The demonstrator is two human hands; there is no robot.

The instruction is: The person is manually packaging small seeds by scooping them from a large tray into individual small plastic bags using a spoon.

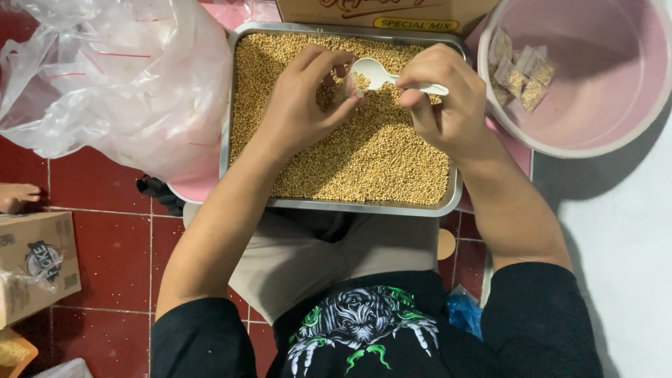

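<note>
1. Dark red floor tiles are showing at the near left, while a pale grey floor is running down the right side.
2. A rectangular metal tray is lying in front of the seated person's knees, and it is holding a deep layer of small tan seeds.
3. The left hand is hovering over the far part of the tray, its fingertips pinching a tiny clear plastic sachet and holding its mouth open.
4. The right hand is gripping the handle of a white plastic spoon, closed around it with thumb and fingers.
5. The spoon's bowl is pointing left and meeting the sachet's mouth, just above the seeds.
6. A large pink basin is standing at the far right, just beside the tray, and several filled sachets are lying inside it against its left wall.
7. A crumpled clear plastic bag is bulging at the far left, touching the tray's left edge.
8. A cardboard carton is standing behind the tray at the far edge.
9. Another cardboard box is sitting on the red tiles at the near left, and a bare foot is resting just beyond it.
</note>
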